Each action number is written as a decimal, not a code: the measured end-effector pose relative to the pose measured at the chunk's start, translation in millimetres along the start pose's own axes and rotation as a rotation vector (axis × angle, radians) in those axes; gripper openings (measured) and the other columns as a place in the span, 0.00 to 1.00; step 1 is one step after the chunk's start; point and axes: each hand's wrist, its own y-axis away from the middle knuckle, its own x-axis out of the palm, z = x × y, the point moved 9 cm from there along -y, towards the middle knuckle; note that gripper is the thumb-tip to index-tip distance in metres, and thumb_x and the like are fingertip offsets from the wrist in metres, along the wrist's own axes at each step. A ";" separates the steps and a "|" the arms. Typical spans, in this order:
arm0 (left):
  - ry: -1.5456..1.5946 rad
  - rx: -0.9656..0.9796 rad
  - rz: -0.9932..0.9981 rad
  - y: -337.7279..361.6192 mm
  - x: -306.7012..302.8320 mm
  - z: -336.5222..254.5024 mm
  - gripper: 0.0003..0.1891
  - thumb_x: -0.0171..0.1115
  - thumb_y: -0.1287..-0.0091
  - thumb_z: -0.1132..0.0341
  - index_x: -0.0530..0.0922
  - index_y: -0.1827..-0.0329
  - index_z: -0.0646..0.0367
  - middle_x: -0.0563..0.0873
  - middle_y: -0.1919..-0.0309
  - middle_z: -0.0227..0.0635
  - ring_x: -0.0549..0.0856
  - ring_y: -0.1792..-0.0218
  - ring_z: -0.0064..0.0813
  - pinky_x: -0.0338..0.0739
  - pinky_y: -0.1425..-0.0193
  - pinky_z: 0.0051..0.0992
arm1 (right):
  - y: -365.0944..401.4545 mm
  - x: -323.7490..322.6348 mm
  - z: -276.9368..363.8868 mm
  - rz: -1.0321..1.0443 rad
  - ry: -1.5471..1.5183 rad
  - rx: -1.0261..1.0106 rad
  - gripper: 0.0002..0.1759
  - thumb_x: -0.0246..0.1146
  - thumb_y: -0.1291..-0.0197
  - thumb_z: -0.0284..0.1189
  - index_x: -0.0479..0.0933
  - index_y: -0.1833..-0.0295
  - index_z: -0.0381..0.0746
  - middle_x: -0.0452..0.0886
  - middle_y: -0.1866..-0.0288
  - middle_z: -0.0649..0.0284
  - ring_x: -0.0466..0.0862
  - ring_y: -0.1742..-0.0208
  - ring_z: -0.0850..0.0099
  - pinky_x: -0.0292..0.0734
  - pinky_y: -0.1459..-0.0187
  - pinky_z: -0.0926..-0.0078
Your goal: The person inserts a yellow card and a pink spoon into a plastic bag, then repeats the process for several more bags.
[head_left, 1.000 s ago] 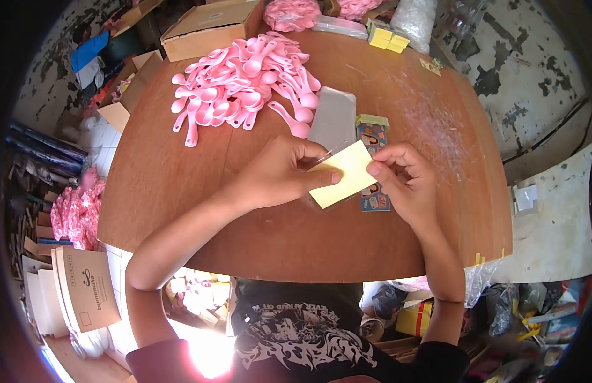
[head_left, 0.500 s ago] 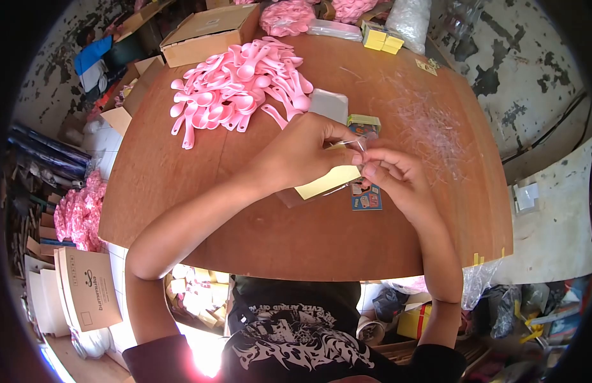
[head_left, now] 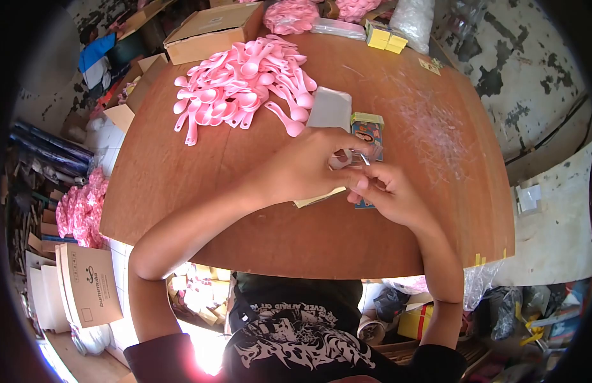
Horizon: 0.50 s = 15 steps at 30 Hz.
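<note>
At the near centre of the brown, matte wooden tabletop (head_left: 245, 223), both hands meet over a flat yellow card (head_left: 318, 196). Only a thin, straight-edged strip of the card shows, tilted below the knuckles and just above the wood. The left hand (head_left: 309, 169) arches over the card with its fingers curled down, its grip clenched on the card. The right hand (head_left: 385, 195) faces it, and its grip pinches a thin, glossy clear plastic sleeve (head_left: 350, 157) between thumb and fingertips. How far the card sits inside the sleeve cannot be told.

Just behind the hands lies a small printed carton (head_left: 367, 131), rectangular, with a green end flap and a colourful face that the fingers partly cover. A pale grey, smooth stack of flat bags (head_left: 330, 110) lies touching the carton on its left side.

Further back is a loose heap of pink plastic spoons (head_left: 245, 80), glossy, with round bowls and short tapered handles. One of them reaches the stack.

A plain corrugated cardboard box (head_left: 213, 29) sits at the far edge. Small yellow boxes (head_left: 385, 38) stand well apart at the far right. Fine clear plastic scraps (head_left: 430, 121) lie scattered across the right side of the wood.
</note>
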 end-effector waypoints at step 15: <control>0.294 -0.136 0.184 84.3 5.7 75.9 0.20 0.70 0.41 0.69 0.81 0.44 0.60 0.88 0.55 0.41 0.86 0.55 0.29 0.77 0.47 0.29 | -107.4 -22.5 28.8 -0.140 0.506 -0.134 0.10 0.63 0.38 0.27 0.82 0.54 0.36 0.83 0.73 0.63 0.82 0.70 0.78 0.76 0.66 0.78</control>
